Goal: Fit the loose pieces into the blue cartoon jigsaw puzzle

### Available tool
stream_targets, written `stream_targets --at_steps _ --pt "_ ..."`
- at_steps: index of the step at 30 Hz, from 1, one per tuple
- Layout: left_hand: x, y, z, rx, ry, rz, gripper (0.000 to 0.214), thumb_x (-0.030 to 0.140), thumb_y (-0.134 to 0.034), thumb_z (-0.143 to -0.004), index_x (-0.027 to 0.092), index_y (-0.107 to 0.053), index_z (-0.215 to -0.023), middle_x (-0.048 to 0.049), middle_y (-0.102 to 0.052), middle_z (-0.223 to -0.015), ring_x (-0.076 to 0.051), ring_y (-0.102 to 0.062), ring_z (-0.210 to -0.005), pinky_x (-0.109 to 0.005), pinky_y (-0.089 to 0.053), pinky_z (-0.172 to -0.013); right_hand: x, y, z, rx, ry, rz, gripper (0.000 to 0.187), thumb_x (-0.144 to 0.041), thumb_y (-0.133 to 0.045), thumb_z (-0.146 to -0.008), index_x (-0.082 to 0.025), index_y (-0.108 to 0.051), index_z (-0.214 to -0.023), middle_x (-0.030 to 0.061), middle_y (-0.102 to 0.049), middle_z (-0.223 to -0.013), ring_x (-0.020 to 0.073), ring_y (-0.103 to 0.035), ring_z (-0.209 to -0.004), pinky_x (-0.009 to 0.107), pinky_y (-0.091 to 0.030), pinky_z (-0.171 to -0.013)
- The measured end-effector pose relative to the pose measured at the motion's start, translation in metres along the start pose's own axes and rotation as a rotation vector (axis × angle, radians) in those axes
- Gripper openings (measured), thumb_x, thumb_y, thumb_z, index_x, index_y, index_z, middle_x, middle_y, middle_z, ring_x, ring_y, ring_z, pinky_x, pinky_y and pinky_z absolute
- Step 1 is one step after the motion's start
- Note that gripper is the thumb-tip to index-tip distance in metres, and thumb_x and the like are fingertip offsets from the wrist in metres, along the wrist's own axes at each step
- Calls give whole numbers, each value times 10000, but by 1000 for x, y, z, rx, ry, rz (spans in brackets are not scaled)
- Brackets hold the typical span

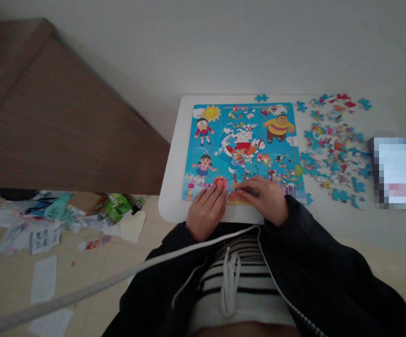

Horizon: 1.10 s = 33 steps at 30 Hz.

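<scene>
A blue cartoon puzzle board [217, 122] lies on a small white table, with several loose pieces resting on its picture. My left hand [206, 211] lies flat at the board's lower edge, fingers stretched toward a round red part of the picture. My right hand [268, 196] is beside it, thumb and fingers pinched together low over the board near an orange-red patch. Whatever the pinch holds is too small and covered to make out. Right of the board spreads a heap of loose puzzle pieces [336, 150].
A phone with a blurred screen [397, 171] lies beyond the heap. One blue piece [261, 98] sits behind the board. Brown wooden furniture [83, 117] stands at the left. Papers and wrappers [48, 220] litter the floor. A pale cord [118, 276] crosses in front of me.
</scene>
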State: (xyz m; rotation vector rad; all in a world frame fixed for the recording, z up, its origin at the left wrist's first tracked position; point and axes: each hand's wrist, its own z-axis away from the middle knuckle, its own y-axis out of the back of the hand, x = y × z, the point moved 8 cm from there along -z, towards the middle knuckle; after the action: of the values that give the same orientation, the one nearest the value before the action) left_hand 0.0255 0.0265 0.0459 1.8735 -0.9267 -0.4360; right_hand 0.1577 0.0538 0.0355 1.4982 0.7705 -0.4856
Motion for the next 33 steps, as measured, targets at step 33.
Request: stream_targets --at_steps 33 --pt "11 -3 -10 -18 -100 42 306 153 -535 -833 70 -540 -1128 -149 -643 -1082 -251 -579 -1064 -368 -503 -891 -39 -13 34 58 392 388 299 -171 -371 -914 -138 -649 -1019 86 -662 -1088 157 -601 -1004 323 -495 -851"
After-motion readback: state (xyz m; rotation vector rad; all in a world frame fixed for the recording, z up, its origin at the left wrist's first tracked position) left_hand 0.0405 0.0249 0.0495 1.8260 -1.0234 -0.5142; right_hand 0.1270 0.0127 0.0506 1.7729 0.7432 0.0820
